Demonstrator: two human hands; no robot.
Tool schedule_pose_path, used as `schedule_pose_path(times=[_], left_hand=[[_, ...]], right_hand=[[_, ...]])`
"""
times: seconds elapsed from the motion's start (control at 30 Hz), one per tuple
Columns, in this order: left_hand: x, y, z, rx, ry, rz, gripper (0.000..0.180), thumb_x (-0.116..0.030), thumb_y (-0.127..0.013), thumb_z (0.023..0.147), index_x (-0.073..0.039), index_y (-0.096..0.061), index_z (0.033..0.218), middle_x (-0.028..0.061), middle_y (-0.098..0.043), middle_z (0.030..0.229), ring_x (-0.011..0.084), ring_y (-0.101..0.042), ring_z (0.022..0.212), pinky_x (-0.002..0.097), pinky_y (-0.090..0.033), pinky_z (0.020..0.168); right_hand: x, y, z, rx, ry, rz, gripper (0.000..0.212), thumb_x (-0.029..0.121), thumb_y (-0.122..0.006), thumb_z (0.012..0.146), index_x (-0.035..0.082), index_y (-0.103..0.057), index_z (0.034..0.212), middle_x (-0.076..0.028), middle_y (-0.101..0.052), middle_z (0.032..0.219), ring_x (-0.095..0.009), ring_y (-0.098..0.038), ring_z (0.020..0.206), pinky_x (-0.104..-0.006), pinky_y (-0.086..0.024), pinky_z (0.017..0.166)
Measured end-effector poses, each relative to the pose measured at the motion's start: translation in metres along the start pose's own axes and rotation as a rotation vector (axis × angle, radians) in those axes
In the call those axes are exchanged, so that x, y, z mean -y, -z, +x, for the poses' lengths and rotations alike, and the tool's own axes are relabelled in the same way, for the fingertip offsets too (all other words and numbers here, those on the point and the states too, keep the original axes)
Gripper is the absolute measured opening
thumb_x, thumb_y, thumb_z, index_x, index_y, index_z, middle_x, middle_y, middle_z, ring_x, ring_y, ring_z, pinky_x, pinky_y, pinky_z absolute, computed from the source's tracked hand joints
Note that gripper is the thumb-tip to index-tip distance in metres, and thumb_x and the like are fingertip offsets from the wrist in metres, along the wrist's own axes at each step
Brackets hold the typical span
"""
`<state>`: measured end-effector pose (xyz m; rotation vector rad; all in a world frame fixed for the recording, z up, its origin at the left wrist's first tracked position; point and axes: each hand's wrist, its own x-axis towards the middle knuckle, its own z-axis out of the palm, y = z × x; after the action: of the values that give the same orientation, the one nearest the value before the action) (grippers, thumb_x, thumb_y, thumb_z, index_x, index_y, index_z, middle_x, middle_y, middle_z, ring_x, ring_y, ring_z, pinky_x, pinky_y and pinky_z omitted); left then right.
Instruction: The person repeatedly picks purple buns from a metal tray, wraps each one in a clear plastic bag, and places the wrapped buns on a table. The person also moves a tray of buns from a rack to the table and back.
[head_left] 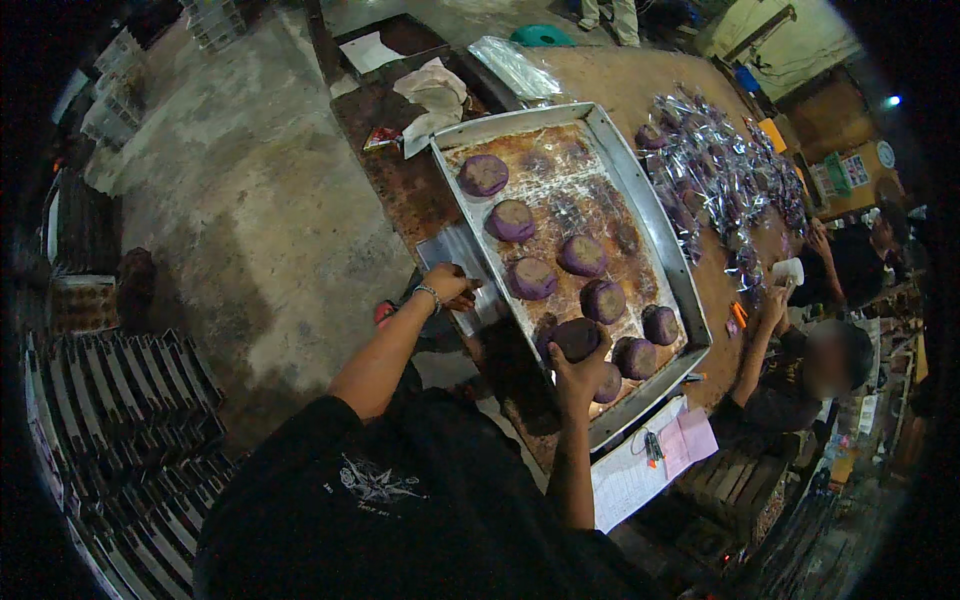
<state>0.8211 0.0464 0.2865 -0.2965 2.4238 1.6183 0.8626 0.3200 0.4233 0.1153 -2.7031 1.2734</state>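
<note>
A large metal tray [653,217] with a browned, floury base lies on the table in front of me. Several round purple buns with brownish tops, such as one bun [484,175] at the far left corner, sit spread over it. My right hand [580,376] is closed round a darker-looking purple bun [575,338] above the tray's near end. To the left of the tray lies a stack of clear plastic bags [447,252]. At that stack my left hand [450,286] has its fingers curled together on the plastic; the fingertips are partly hidden.
Wrapped buns [715,170] in shiny clear plastic pile up right of the tray. A cloth [432,98] and clear plastic sheets [513,68] lie beyond it. Papers [640,468] rest near its close end. Two people work at the right. Dark stacked trays [130,420] stand at left.
</note>
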Motion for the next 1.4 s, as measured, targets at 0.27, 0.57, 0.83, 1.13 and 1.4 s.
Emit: schedule_pose_path(times=[0.27,0.57,0.83,1.13,1.4], left_hand=[[-0.001,0.005,-0.011,0.161,0.535,-0.595,0.034,-0.027,-0.071,0.074,0.006,-0.062,0.075,0.0218,-0.065,0.077,0.0318,-0.067,0.063,0.0419,-0.057,0.055],[0.010,-0.004,-0.006,0.134,0.282,-0.672,0.019,-0.009,-0.063,0.081,0.007,-0.058,0.090,0.0208,-0.065,0.082,0.0320,-0.067,0.068,0.0402,-0.057,0.057],[0.000,0.049,-0.036,0.213,0.384,-0.943,0.016,-0.013,-0.067,0.083,0.000,-0.058,0.088,0.0081,-0.064,0.081,0.0147,-0.058,0.066,0.0261,-0.045,0.051],[-0.035,0.018,-0.075,-0.159,0.387,-1.145,0.026,-0.030,-0.072,0.080,-0.007,-0.061,0.084,0.0020,-0.063,0.081,0.0054,-0.050,0.058,0.0203,-0.035,0.044],[-0.049,-0.015,-0.105,-0.156,0.156,-0.777,0.017,-0.020,-0.067,0.084,-0.004,-0.063,0.089,0.0030,-0.065,0.084,0.0078,-0.054,0.062,0.0227,-0.047,0.057]], right_hand=[[-0.007,-0.011,0.008,-0.010,-0.106,0.095,0.077,0.011,-0.078,0.063,0.003,-0.034,0.126,-0.016,-0.052,0.113,-0.027,-0.053,0.103,-0.0362,-0.041,0.092],[0.003,-0.008,0.005,-0.052,-0.186,0.058,0.074,0.016,-0.078,0.067,0.002,-0.037,0.128,-0.018,-0.055,0.112,-0.028,-0.055,0.104,-0.0374,-0.043,0.091],[0.014,-0.014,0.007,-0.018,-0.009,-0.188,0.069,0.007,-0.072,0.071,0.006,-0.038,0.132,-0.021,-0.062,0.108,-0.032,-0.062,0.097,-0.0396,-0.049,0.083],[0.080,-0.008,0.006,-0.346,0.168,0.157,0.056,0.010,-0.076,0.073,0.005,-0.051,0.123,-0.016,-0.058,0.115,-0.024,-0.056,0.106,-0.0350,-0.045,0.090],[0.078,-0.061,-0.043,0.201,-0.275,0.578,0.052,0.006,-0.076,0.072,-0.007,-0.052,0.116,-0.014,-0.061,0.105,-0.021,-0.058,0.099,-0.0311,-0.047,0.087]])
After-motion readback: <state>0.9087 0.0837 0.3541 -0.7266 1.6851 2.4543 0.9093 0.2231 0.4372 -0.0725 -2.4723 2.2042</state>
